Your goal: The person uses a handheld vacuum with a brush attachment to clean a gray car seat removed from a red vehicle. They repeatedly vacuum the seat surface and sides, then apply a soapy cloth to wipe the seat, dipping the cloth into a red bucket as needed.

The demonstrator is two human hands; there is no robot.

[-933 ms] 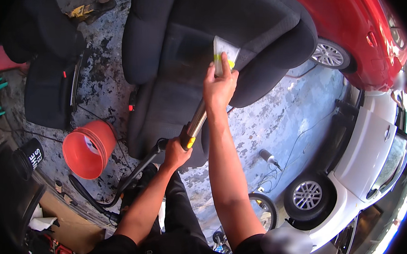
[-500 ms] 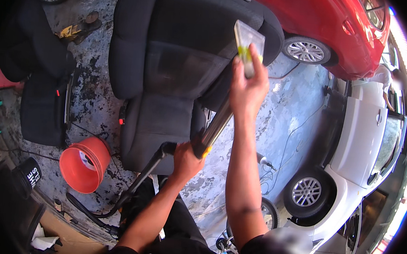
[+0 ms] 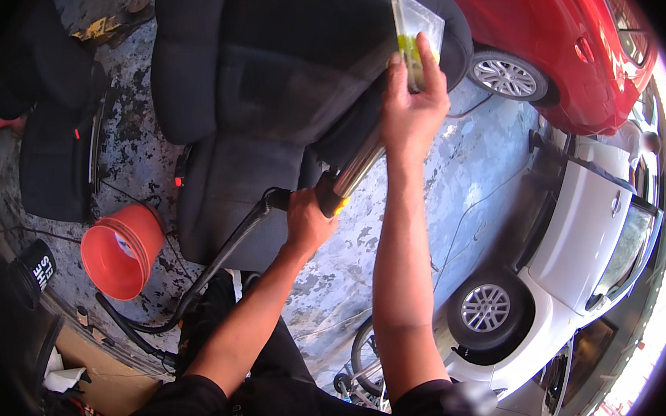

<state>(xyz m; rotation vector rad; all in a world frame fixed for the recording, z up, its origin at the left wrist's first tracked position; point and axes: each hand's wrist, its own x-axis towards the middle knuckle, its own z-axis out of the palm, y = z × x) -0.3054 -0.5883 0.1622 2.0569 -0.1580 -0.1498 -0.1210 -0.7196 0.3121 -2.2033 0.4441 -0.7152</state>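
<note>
Nozzle, clear and flared, with a yellow-green band, sits at the far end of our reach, over the right side of the dark seat; whether its lip touches the cloth we cannot tell. Our right grip is closed around the nozzle's neck, forefinger stretched along it and thumb on the left, with no gap that we can see. Our left grip wraps round the black handle at the near end of the metal tube. From there a black hose bends toward the near left, past an orange bucket on the floor.

We judge the step in hand to be steering the nozzle along the seat's right side, the right grip aiming and the left one bearing the tube. The next move, we think, calls for setting the lip flat on the cloth and drawing it toward us with even pressure, both grips working together so the tube does not twist, and enough slack in the hose that it does not tug.
</note>
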